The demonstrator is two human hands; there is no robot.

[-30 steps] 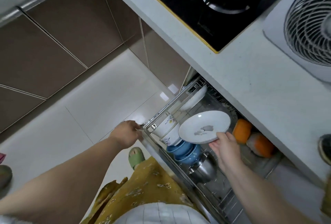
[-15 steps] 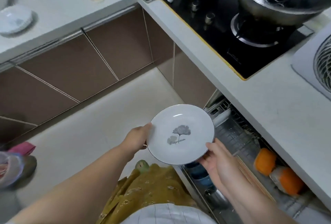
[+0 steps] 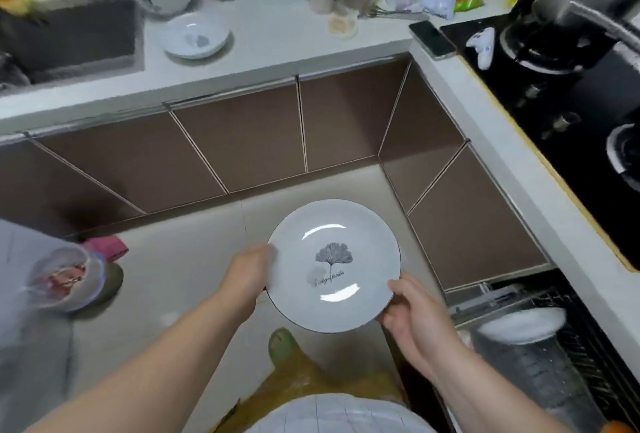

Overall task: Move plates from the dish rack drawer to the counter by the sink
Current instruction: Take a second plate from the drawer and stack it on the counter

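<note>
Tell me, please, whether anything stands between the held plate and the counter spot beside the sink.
Nothing visible does. The plate, gripped by the left hand and right hand, faces open floor up to the counter. A similar plate already lies there, right of the sink, with bare counter around it.

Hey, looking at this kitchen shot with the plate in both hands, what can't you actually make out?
Head view only:
- Dish rack drawer: contents mostly cut off by the right edge, blurred.
- Counter items behind the second plate: motion-blurred, labels unreadable.
- Held plate: underside hidden; fingers of left hand and right hand beneath it unseen.
</note>
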